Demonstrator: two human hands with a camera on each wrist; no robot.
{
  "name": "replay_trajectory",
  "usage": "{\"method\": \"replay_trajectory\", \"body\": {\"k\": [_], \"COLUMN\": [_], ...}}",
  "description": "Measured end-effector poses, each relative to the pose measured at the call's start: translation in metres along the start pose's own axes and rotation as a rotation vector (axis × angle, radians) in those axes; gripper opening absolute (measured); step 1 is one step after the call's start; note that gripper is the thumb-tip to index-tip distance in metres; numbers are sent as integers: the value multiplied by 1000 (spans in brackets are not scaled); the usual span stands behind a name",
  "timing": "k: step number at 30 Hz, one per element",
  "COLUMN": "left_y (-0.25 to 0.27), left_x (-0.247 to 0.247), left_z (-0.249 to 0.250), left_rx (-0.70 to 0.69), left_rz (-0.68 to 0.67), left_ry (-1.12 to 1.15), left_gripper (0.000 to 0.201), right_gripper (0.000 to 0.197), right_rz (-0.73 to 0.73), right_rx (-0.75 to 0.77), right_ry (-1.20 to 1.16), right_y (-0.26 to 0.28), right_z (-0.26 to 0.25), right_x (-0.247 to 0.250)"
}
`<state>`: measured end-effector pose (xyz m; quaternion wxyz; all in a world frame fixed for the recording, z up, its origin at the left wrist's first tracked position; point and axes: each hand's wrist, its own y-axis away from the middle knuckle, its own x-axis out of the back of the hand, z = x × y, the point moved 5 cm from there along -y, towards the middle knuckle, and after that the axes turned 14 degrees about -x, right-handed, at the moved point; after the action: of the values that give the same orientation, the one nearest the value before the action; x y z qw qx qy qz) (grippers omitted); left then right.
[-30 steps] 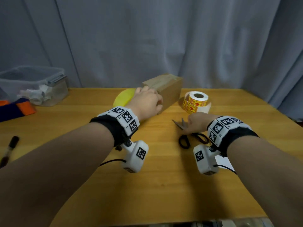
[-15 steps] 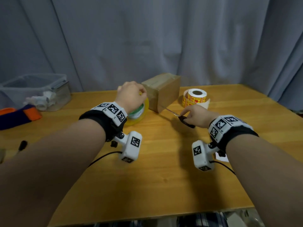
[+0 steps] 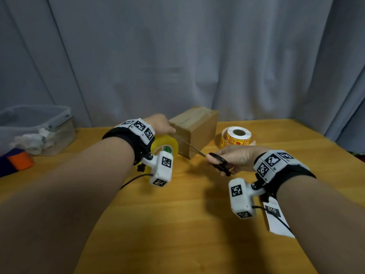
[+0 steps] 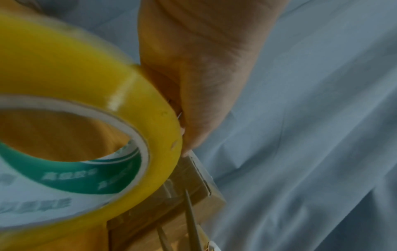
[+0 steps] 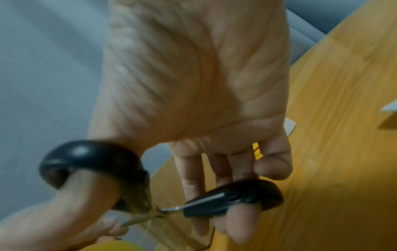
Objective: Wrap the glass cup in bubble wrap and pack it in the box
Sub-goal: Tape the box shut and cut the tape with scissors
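Note:
A shut cardboard box [image 3: 197,131] stands at the back middle of the wooden table [image 3: 187,224]. My left hand [image 3: 160,126] grips a yellow tape roll [image 3: 167,145] against the box's left corner; in the left wrist view the tape roll [image 4: 86,84] fills the left side and the box [image 4: 193,195] lies just below it. My right hand [image 3: 233,159] holds black-handled scissors [image 3: 219,162], thumb and fingers through the loops [image 5: 225,198]. The blades [image 4: 192,220] are parted and reach the box beside the roll. No glass cup or bubble wrap is in view.
A roll of yellow and red stickers [image 3: 236,136] sits right of the box. A clear plastic bin [image 3: 35,129] stands at the far left, with an orange and blue item [image 3: 17,163] in front of it. A white tag [image 3: 276,220] lies under my right forearm.
My right hand took the scissors off the table and brought the blades to the box. My left hand lifted the tape roll and moved it up to the box's left corner.

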<state>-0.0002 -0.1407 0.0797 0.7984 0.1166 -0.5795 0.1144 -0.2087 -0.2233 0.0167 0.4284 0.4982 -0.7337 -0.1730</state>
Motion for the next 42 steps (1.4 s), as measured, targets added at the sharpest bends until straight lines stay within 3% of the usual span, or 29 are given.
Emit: {"method": "replay_trajectory", "body": {"k": [11, 16, 20, 23, 29, 32, 35, 38, 40, 42], "left_y": [-15, -18, -19, -18, -13, -7, 3, 14, 23, 33], "left_x": [-10, -11, -9, -9, -9, -6, -7, -8, -9, -10], "left_z": [-13, -14, -11, -10, -10, -13, -18, -25, -31, -36], "left_rx": [145, 179, 198, 200, 190, 149, 118, 112, 83, 53], "left_rz": [-246, -264, -281, -290, -240, -172, -116, 4, 86, 151], "left_ry": [-46, -35, -58, -78, -6, -22, 43, 207, 362, 506], "left_gripper": [36, 35, 36, 31, 36, 28, 31, 30, 19, 7], "right_gripper": [41, 53, 27, 25, 30, 35, 41, 41, 38, 27], "right_rz": [-19, 27, 58, 91, 159, 230, 329, 382, 397, 520], "right_rx": [83, 137, 205, 212, 230, 201, 144, 91, 95, 154], "right_ry": [28, -9, -82, -84, -36, 31, 358, 702, 731, 601], "right_y": [-34, -43, -47, -47, -50, -51, -54, -60, -56, -42], "right_z": [-41, -40, -41, -41, -42, -43, -42, -37, -39, -52], "right_x": [-4, -3, -2, -3, -1, 2, -2, -13, -15, -11]}}
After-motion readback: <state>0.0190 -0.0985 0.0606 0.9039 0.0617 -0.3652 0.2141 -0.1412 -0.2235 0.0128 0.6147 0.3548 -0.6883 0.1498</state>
